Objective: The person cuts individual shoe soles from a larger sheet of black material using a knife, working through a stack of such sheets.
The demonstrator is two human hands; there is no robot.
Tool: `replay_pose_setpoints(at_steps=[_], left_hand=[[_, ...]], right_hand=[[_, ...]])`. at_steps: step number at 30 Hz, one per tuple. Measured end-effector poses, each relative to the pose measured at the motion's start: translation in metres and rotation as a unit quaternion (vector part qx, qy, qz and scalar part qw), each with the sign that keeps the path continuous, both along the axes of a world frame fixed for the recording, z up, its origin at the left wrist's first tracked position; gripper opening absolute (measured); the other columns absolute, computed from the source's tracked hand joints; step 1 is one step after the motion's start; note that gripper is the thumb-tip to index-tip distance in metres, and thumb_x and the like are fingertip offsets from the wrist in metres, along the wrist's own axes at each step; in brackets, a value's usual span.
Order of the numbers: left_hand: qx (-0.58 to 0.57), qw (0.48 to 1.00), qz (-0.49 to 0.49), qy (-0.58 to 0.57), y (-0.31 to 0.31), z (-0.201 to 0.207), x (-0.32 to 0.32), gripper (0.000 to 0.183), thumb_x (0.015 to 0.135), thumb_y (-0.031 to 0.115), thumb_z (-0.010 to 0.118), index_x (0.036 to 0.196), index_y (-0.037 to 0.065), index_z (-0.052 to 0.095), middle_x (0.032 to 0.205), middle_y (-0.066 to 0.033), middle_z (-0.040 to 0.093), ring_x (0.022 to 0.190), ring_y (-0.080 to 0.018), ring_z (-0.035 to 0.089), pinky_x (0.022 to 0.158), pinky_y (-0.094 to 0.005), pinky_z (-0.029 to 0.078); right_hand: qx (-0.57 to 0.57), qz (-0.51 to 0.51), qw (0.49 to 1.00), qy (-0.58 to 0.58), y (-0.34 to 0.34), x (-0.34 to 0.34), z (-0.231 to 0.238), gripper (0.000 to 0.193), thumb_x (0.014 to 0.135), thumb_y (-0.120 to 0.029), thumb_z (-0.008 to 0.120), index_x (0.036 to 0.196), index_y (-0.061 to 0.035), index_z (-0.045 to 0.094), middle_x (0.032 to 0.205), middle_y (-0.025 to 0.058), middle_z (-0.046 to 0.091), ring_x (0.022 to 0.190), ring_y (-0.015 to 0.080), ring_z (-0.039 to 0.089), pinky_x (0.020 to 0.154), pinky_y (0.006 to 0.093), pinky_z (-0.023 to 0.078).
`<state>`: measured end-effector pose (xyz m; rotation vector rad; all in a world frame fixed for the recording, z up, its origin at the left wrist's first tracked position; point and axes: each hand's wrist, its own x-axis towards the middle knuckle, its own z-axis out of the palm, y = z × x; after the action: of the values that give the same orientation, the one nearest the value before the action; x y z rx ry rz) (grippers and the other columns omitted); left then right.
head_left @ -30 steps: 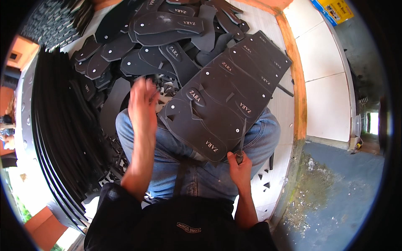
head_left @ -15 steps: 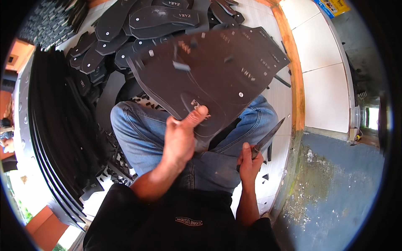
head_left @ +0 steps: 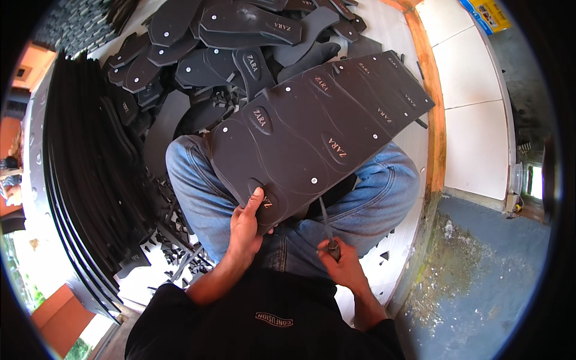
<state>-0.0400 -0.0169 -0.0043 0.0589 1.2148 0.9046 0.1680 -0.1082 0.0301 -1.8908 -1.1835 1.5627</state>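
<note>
A dark foam sheet [head_left: 294, 141] marked with sandal-sole outlines lies slanted across my lap, its far end reaching up to the right. My left hand [head_left: 246, 225] grips its near corner, thumb on top and fingers underneath. In my right hand [head_left: 345, 264] is a knife [head_left: 327, 225], held by its handle. The blade points away from me and its tip is close to the sheet's near right edge; whether they touch I cannot tell. Beyond the sheet lies a heap of cut dark soles [head_left: 249, 27].
On the left stands a long row of dark foam sheets [head_left: 90, 168] on edge. Small black offcuts [head_left: 174, 252] litter the floor by my left knee. A wooden strip [head_left: 435, 138] runs along the right, beside white tiles [head_left: 474, 138] and a worn grey-blue floor [head_left: 480, 270].
The sheet, blurred earlier, now rests still, with its near end lower. Loose bits above it are gone. My right hand has moved left, turning the knife from pointing right to pointing at the sheet.
</note>
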Motion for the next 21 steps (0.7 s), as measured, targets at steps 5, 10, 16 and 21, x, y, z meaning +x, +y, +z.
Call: replay_pose_setpoints(at_steps=[5, 10, 16, 21], left_hand=[[-0.013, 1.000, -0.006, 0.002, 0.000, 0.014, -0.004, 0.035, 0.086, 0.037, 0.062, 0.083, 0.002, 0.058, 0.065, -0.0068, 0.060, 0.045, -0.0160, 0.055, 0.033, -0.0243, 0.038], [-0.025, 1.000, -0.013, -0.012, -0.003, 0.019, -0.009, 0.036, 0.084, 0.040, 0.064, 0.082, 0.004, 0.058, 0.065, -0.0062, 0.060, 0.044, -0.0156, 0.055, 0.032, -0.0237, 0.037], [-0.032, 0.999, -0.029, 0.003, -0.002, 0.023, -0.010, 0.036, 0.083, 0.039, 0.065, 0.080, 0.004, 0.058, 0.063, -0.0049, 0.059, 0.041, -0.0140, 0.053, 0.030, -0.0224, 0.037], [-0.037, 0.997, -0.069, 0.017, -0.004, 0.016, -0.016, 0.039, 0.082, 0.040, 0.066, 0.082, 0.003, 0.057, 0.063, -0.0042, 0.057, 0.038, -0.0112, 0.050, 0.028, -0.0205, 0.035]], right_hand=[[-0.021, 0.052, 0.998, -0.019, -0.003, -0.004, 0.001, 0.011, 0.078, -0.006, 0.058, 0.089, -0.0032, 0.061, 0.057, 0.0016, 0.050, 0.053, 0.0068, 0.045, 0.051, 0.0249, 0.038], [-0.051, 0.076, 0.995, -0.030, 0.002, -0.008, -0.002, 0.016, 0.075, -0.007, 0.058, 0.090, -0.0038, 0.063, 0.057, 0.0105, 0.055, 0.052, 0.0163, 0.054, 0.054, 0.0296, 0.044], [-0.014, 0.083, 0.993, -0.083, 0.003, -0.014, -0.011, 0.009, 0.076, -0.009, 0.057, 0.081, -0.0022, 0.061, 0.061, 0.0168, 0.058, 0.058, 0.0325, 0.060, 0.056, 0.0375, 0.046], [0.017, 0.097, 0.989, -0.110, 0.005, -0.019, -0.032, 0.010, 0.078, -0.008, 0.057, 0.075, 0.0007, 0.060, 0.061, 0.0169, 0.058, 0.055, 0.0281, 0.059, 0.054, 0.0373, 0.043]])
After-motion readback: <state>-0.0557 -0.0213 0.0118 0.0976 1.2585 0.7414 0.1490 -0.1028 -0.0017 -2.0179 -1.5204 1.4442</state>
